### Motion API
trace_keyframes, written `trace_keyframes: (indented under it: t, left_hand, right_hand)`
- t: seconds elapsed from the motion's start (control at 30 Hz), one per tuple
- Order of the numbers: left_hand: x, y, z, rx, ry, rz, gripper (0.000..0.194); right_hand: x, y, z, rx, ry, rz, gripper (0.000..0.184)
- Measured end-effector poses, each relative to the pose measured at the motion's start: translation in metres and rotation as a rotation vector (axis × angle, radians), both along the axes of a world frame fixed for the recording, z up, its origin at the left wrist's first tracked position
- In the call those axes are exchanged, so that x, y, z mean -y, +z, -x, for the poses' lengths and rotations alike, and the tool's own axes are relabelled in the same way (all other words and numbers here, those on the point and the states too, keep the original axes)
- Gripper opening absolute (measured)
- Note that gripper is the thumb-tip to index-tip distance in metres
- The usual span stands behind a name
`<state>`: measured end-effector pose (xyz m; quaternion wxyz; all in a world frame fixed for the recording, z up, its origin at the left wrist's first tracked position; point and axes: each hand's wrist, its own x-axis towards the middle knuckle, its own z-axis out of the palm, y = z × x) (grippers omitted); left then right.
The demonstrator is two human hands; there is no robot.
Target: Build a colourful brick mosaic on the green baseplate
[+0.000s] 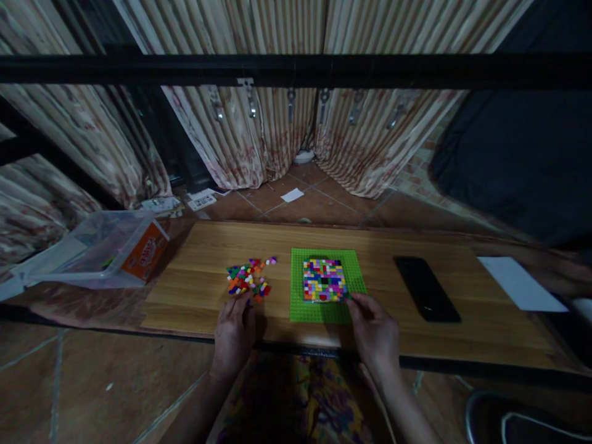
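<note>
A green studded baseplate (324, 316) lies on the wooden table, bearing a square block of multicoloured toy bricks (324, 280). My right hand (377, 327) is at the block's near right corner, its thumb and fingers pinched at a small dark green brick (346, 296). Left of the baseplate is a loose pile of small coloured bricks (243, 277). At the pile's near edge is my left hand (234, 324), fingers drawn together. A speck of dark blue shows by its fingertips; whether it is held is hidden.
A clear plastic box (102, 246) with an orange label stands at the table's left end. A black flat phone-like slab (425, 288) lies to the right, with a white sheet (520, 283) beyond it. A dark metal bar (296, 71) crosses in front of the curtains.
</note>
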<state>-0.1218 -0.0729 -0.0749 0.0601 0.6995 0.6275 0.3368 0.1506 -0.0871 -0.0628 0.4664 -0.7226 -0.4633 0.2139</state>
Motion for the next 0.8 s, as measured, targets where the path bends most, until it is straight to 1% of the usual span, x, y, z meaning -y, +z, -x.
trace_keyframes:
  t: [0.1,0.27,0.5,0.7,0.8]
  left_hand:
    - [0.0,0.001,0.0,-0.008,-0.01,0.002,0.032]
    - [0.0,0.002,-0.001,-0.022,-0.008,0.01,0.032]
    - [-0.001,-0.002,0.001,-0.029,-0.011,-0.028,0.031]
    - [-0.001,-0.003,0.001,-0.029,-0.032,-0.05,0.03]
    - [-0.001,-0.001,0.001,-0.041,-0.027,-0.046,0.03]
  right_hand:
    - [-0.007,0.001,0.004,0.03,0.018,-0.055,0.028]
    - [-0.011,0.001,0.01,0.054,0.058,-0.158,0.023]
    - [-0.014,-0.005,0.003,-0.016,0.127,-0.19,0.022]
    - [-0.014,-0.004,0.001,0.066,0.143,-0.209,0.022]
    - [-0.013,-0.003,0.0,0.05,0.142,-0.189,0.022]
